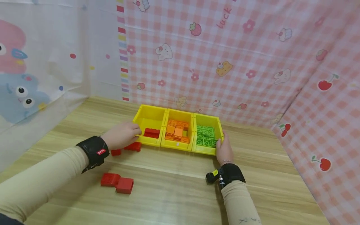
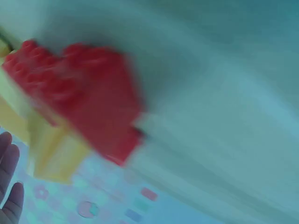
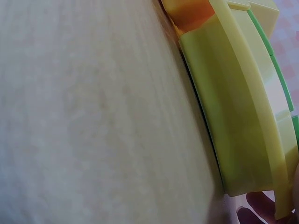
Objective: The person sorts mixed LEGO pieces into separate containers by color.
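Three yellow bins stand joined in a row. The left bin [image 1: 153, 112] contains red bricks [image 1: 152, 132], the middle bin [image 1: 177, 146] orange bricks [image 1: 178, 130], and the right bin [image 1: 207, 118] green bricks [image 1: 206, 136]. My right hand [image 1: 225, 149] grips the right bin's outer end, its thumb at the rim; in the right wrist view, fingertips [image 3: 259, 207] show beyond the end wall. My left hand [image 1: 122, 136] is at the left bin's outer side, its fingers [image 2: 9, 161] loosely extended. Whether they touch the bin I cannot tell.
Red bricks [image 1: 133, 147] lie just below my left hand, blurred in the left wrist view. Nearer the front, a red brick [image 1: 110, 179] touches a second, boxy red brick [image 1: 124, 185] on the wooden table [image 1: 174, 190]. A pink checked cloth [image 1: 208, 56] hangs behind the bins.
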